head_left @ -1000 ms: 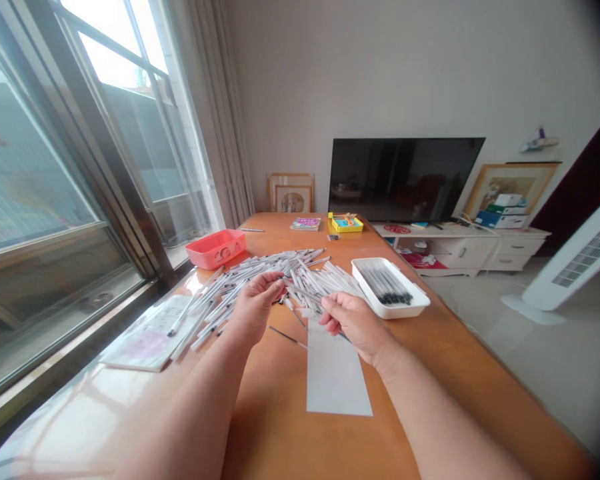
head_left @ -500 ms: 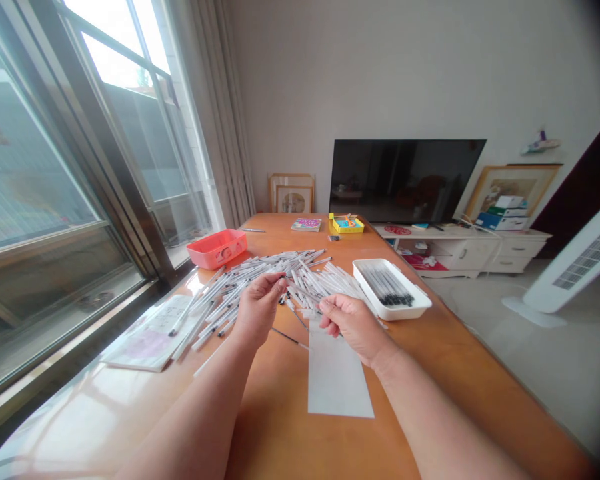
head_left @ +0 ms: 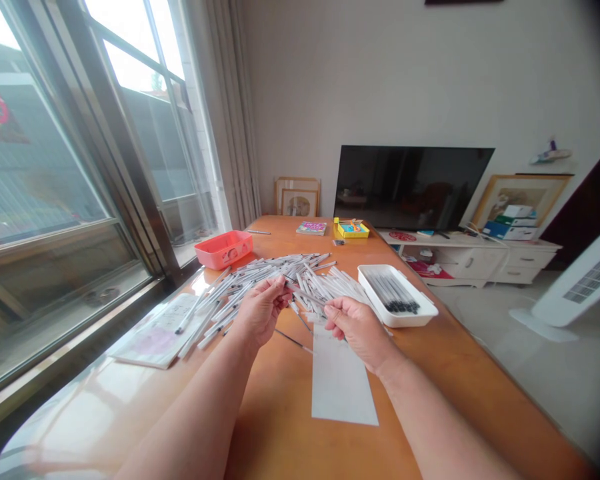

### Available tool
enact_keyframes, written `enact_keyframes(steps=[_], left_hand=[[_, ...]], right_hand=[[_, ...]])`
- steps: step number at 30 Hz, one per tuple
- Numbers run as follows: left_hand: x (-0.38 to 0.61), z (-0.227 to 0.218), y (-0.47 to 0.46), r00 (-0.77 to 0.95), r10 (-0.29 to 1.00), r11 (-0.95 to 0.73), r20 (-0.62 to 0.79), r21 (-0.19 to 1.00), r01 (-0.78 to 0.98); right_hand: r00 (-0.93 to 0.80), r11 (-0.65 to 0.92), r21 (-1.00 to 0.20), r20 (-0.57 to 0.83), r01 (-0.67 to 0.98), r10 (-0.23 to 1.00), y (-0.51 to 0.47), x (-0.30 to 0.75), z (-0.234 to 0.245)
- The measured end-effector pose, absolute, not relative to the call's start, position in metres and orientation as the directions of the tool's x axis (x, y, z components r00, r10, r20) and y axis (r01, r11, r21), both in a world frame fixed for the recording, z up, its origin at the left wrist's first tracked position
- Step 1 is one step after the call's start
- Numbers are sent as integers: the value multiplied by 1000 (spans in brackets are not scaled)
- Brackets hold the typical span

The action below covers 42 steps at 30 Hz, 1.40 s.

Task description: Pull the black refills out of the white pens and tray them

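My left hand (head_left: 263, 311) and my right hand (head_left: 358, 331) are raised over the table, fingers pinched. A thin grey pen (head_left: 305, 295) runs between them, held in the left fingertips and passing into the right fingers. Just beyond lies a heap of white ballpoint pens (head_left: 275, 277), loose and crossing each other, close to my left hand. A slim dark-tipped pen (head_left: 294, 341) lies on the wood below my hands. Under my right wrist is a long white paper strip (head_left: 341, 381). To its right, a white tray (head_left: 395, 297) holds a row of black-tipped refills.
The orange wooden table (head_left: 280, 427) has a window along its left side. Papers (head_left: 157, 340) lie at its left edge, a red plastic box (head_left: 223, 250) behind the heap, and a small book (head_left: 311, 229) and yellow box (head_left: 353, 230) at the far end.
The whole view has shifted slightly down and to the right as my head moved. My hands stay on the same thin pen, with no clear change in grip.
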<state>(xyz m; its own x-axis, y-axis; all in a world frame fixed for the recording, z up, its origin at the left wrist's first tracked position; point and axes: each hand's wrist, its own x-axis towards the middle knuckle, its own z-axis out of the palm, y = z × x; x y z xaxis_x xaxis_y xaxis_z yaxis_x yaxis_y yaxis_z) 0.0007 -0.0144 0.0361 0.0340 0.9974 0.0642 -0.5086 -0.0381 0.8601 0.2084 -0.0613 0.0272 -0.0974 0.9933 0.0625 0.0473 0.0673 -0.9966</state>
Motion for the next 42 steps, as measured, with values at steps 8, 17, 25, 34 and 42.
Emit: enact_keyframes(steps=[8,17,25,34,42], left_hand=[[1,35,-15,52,984,-135,170,905,-403],[-2,37,-19,-12,999,-34,32,947,-319],[-2,43,-21,100,986,-101,136,950,-295],[1,40,-20,-16,999,-35,32,950,-310],[-1,44,-22,121,990,-24,75,926,-378]], right_hand=[[-131,-7,-998,-15,57,991,-61,210,26],[-118,1,-999,-5,52,993,-61,210,27],[-109,-6,-997,-15,83,994,-62,210,28],[-106,-4,-998,-10,58,994,-63,209,30],[-105,-6,-998,-13,67,994,-62,209,29]])
